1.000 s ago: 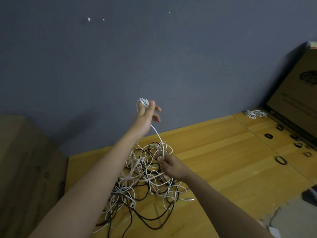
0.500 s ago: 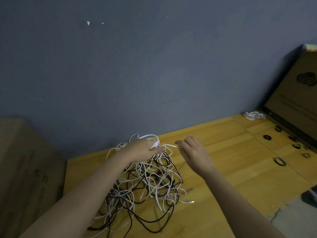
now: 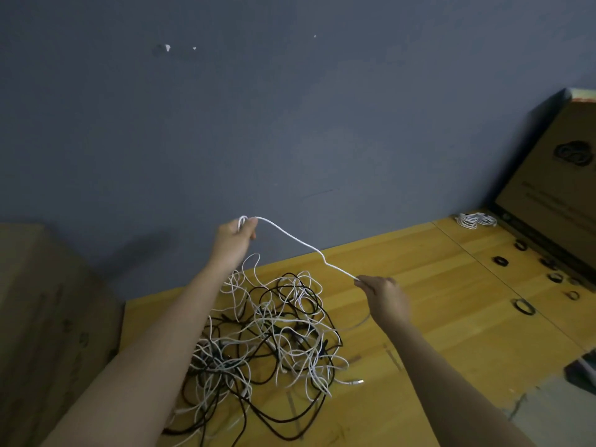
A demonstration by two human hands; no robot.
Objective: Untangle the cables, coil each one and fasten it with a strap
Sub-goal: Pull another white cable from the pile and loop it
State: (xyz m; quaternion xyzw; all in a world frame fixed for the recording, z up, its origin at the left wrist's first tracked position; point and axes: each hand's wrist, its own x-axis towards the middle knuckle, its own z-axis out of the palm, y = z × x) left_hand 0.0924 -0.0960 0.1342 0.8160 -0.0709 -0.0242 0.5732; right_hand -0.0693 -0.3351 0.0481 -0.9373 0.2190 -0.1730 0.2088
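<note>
White cable (image 3: 300, 245) taut between left hand (image 3: 233, 235), gripping small loops, and right hand (image 3: 383, 293), pinching it; black-and-white tangle (image 3: 274, 333) on desk (image 3: 435, 285).

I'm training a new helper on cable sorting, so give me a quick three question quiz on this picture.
1. True or false: the left hand grips loops of thin white cable.
2. What is the right hand doing with that cable?
3. Where is the finished white cable coil: A, in the tangled pile of black and white cables; B, on the wooden table near the cardboard box?

Key: 1 true; 2 pinching it; 3 B.
</note>
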